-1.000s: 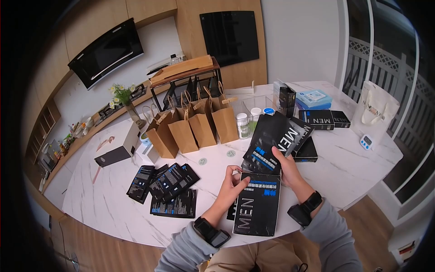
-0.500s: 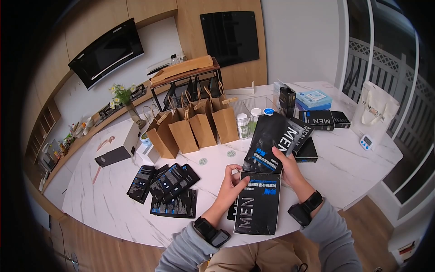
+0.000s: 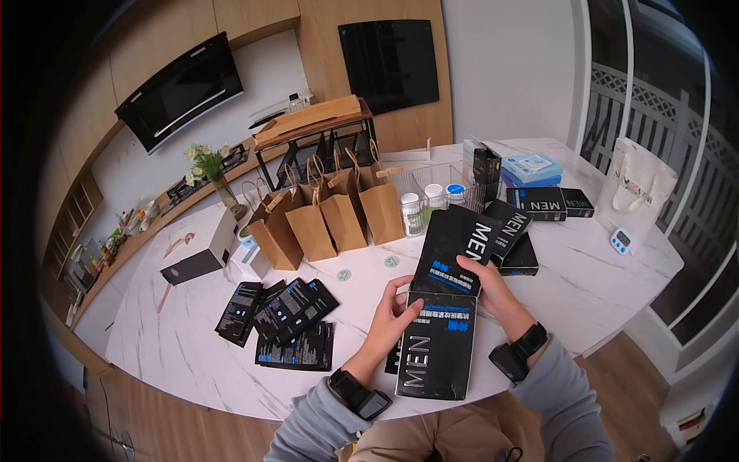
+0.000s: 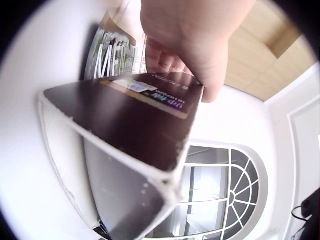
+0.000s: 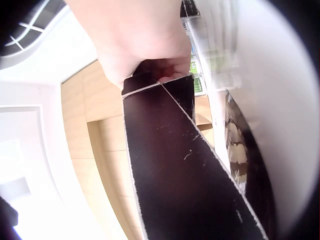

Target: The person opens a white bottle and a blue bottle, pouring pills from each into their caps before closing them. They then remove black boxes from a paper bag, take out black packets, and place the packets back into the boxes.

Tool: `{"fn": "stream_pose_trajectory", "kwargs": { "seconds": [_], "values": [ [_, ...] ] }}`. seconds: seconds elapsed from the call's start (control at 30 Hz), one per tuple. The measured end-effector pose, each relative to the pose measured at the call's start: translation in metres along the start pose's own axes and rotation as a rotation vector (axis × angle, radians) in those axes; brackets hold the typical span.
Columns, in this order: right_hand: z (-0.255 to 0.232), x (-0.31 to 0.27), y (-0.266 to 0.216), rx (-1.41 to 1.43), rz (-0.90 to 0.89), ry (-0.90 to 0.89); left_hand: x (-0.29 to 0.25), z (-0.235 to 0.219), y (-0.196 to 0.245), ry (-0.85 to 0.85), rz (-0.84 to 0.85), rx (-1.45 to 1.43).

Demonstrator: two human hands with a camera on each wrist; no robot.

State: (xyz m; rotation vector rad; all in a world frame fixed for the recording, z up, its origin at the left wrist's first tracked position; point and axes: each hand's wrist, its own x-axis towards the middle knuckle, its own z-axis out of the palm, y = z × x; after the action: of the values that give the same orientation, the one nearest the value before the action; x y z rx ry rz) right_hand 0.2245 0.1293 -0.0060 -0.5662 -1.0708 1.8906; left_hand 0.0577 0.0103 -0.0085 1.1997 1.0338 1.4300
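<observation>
A black carton lettered MEN stands tilted in front of me near the table's front edge. My left hand grips its upper left side, thumb on the front face. In the left wrist view the carton's side shows a shiny label under that hand. My right hand pinches flat black sachets lettered MEN, thumb on top, their lower ends behind the carton's top edge. Its fingertips are hidden behind them. Behind the right hand lie another black sachet and a black box.
Piles of black sachets lie at the left. Several brown paper bags stand behind, beside a clear bin with bottles. More MEN boxes, blue packs, a timer and a white bag stand right.
My right hand has moved the sachets down toward the carton, so less of them stands above its top edge. The left hand and carton have hardly moved.
</observation>
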Motion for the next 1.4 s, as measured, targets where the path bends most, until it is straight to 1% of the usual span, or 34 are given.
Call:
{"fn": "stream_pose_trajectory", "kwargs": {
  "seconds": [0.2,0.3,0.6,0.67,0.8,0.87,0.97,1.03,1.13,1.2,1.23,1.3,1.33,1.37,1.4],
  "values": [
    [-0.005,0.005,0.004,-0.031,-0.004,-0.021,-0.001,0.001,0.002,-0.013,0.021,0.008],
    [-0.008,0.007,0.004,-0.092,-0.021,-0.041,-0.001,0.002,0.002,-0.004,0.015,0.011],
    [-0.001,0.000,-0.002,-0.104,0.033,-0.045,0.001,-0.003,-0.002,0.014,0.008,0.004],
    [-0.002,0.000,-0.001,-0.075,0.044,-0.097,0.001,-0.003,-0.001,0.013,-0.002,0.009],
    [-0.001,-0.002,-0.002,-0.094,0.048,-0.096,0.000,-0.002,0.001,0.023,-0.019,0.003],
    [-0.003,0.000,0.000,-0.223,0.055,-0.163,-0.002,0.001,0.003,0.022,0.003,0.010],
    [0.005,-0.008,-0.003,-0.248,0.035,-0.210,-0.002,0.001,0.002,0.029,0.020,0.032],
    [0.004,-0.007,-0.003,-0.241,0.071,-0.242,-0.002,-0.001,0.001,0.038,0.014,0.046],
    [0.005,-0.007,-0.001,-0.162,0.089,-0.192,-0.001,-0.002,0.000,0.035,0.019,0.070],
    [0.004,-0.005,0.000,-0.075,0.064,-0.104,0.000,-0.003,-0.001,0.033,0.023,0.116],
    [0.004,-0.005,0.000,-0.075,0.064,-0.104,0.002,-0.006,-0.005,0.033,0.022,0.117],
    [0.004,-0.004,-0.002,-0.050,0.049,0.074,0.006,-0.014,-0.016,-0.010,0.030,0.218],
    [0.004,-0.003,-0.001,-0.019,-0.008,0.072,0.006,-0.011,-0.014,-0.010,0.030,0.218],
    [0.005,-0.003,-0.001,-0.019,-0.008,0.072,0.004,-0.006,-0.010,-0.001,0.033,0.179],
    [0.007,-0.002,-0.001,-0.005,-0.102,0.073,0.003,-0.002,-0.005,0.008,0.036,0.140]
  ]
}}
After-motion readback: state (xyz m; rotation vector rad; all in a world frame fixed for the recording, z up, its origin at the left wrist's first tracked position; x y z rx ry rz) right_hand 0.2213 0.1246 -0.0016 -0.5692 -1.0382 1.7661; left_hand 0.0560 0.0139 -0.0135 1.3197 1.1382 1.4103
